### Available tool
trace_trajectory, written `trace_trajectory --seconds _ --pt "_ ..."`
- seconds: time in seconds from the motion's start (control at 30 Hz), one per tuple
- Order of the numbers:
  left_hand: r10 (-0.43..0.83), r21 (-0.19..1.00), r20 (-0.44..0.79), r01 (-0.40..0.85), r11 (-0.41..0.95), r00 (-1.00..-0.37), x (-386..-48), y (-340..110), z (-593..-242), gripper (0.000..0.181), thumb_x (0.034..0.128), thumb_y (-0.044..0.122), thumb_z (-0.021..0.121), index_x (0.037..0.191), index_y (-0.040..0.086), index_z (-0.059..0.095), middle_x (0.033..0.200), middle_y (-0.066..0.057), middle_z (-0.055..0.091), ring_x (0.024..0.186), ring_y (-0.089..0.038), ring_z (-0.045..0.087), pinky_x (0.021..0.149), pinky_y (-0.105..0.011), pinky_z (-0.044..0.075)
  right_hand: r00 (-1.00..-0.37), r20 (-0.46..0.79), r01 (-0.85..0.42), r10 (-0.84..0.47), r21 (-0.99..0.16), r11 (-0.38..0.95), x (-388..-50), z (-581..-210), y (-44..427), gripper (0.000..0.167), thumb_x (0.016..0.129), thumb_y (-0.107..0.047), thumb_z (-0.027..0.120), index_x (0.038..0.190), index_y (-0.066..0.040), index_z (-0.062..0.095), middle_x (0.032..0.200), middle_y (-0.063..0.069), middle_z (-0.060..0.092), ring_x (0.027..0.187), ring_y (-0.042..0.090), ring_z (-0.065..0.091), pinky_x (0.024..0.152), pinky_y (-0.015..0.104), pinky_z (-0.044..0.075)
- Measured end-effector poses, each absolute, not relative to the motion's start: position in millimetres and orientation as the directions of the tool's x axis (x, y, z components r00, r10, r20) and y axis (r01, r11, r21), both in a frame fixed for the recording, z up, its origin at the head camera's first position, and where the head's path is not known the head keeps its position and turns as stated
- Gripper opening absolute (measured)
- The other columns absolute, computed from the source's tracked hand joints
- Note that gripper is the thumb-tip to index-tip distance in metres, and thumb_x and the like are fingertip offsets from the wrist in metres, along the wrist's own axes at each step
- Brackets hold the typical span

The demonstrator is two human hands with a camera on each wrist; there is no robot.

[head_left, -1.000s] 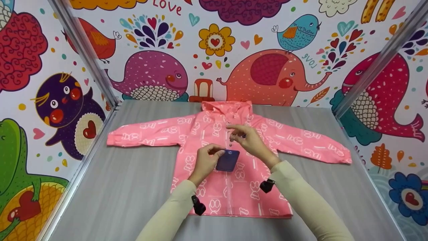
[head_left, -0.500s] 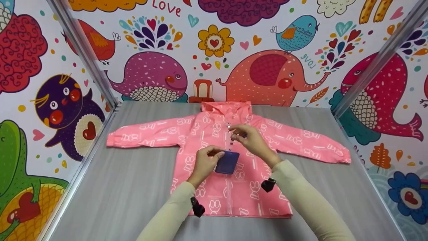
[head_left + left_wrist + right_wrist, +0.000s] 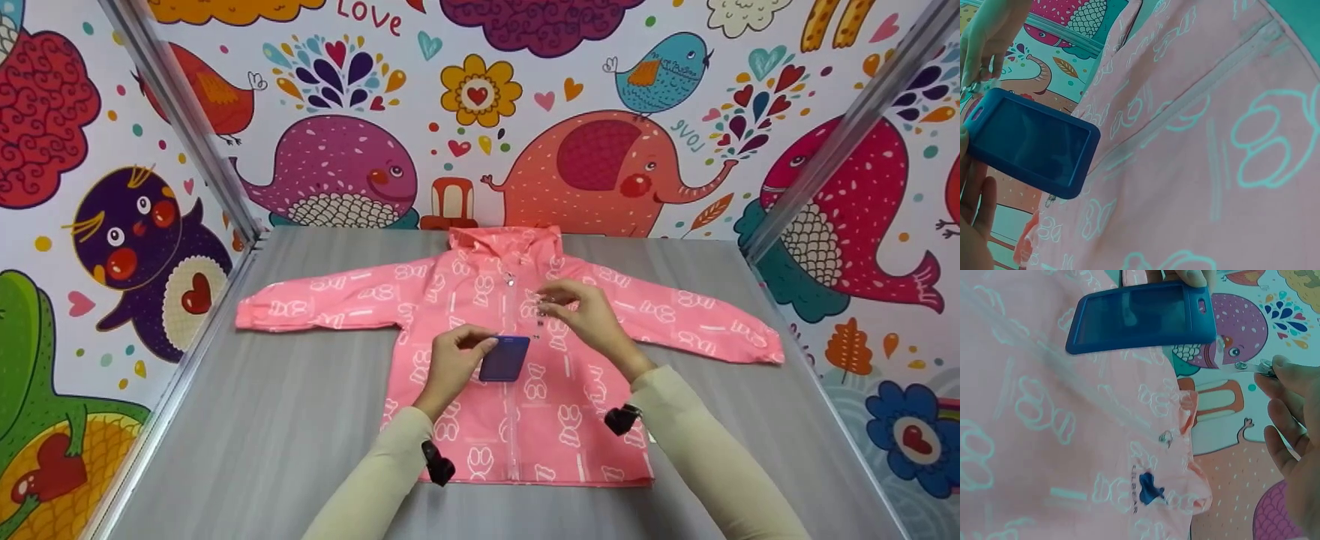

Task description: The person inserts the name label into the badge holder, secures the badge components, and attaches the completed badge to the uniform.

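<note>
Badge hldr in L hand

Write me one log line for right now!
left hand: holds badge holder | right hand: pinches clear strap | jacket: spread on table

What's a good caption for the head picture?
Left hand holds a blue badge holder, right hand a clear clip strap, above a pink jacket.

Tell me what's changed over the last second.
The right grip has moved to the person's right, carrying the clear clip strap away from the zipper. Nothing was taken hold of or let go. The left grip still pinches the blue badge holder, and the pink jacket lies as before.
</note>
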State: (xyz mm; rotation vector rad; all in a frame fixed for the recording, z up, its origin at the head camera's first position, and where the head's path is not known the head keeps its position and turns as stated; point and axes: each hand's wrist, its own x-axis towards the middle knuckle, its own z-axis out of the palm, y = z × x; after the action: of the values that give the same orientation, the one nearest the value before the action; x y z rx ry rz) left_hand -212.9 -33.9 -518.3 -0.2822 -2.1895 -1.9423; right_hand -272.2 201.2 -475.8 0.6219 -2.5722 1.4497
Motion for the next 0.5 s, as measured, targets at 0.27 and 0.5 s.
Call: trace_trajectory --seconds 0.27,0.5 --pt "0.009 0.958 0.263 0.262 0.116 -0.965 -214.2 -33.5 -521.8 0.013 0.0843 0.008 0.076 0.095 -0.001 0.075 0.092 -0.017 0.076 0.077 -0.006 0.066 0.075 -0.018 0.054 -0.937 0.304 -0.349 -0.173 -0.813 0.465 -265.8 -491.3 241.1 0.020 0.086 -0.014 0.076 0.105 -0.009 0.074 0.090 0.012 0.077 0.078 0.012 0.071 0.073 0.020 0.056" --pt "0.004 0.958 0.256 0.254 0.132 -0.967 -213.4 -32.3 -523.5 0.017 0.0835 0.006 0.076 0.096 -0.005 0.074 0.092 -0.018 0.076 0.077 -0.008 0.065 0.076 -0.018 0.053 -0.973 0.220 -0.228 -0.071 -0.866 0.445 -257.4 -506.7 286.1 0.020 0.088 -0.014 0.074 0.103 0.000 0.071 0.092 0.016 0.076 0.075 0.014 0.072 0.067 0.024 0.060"
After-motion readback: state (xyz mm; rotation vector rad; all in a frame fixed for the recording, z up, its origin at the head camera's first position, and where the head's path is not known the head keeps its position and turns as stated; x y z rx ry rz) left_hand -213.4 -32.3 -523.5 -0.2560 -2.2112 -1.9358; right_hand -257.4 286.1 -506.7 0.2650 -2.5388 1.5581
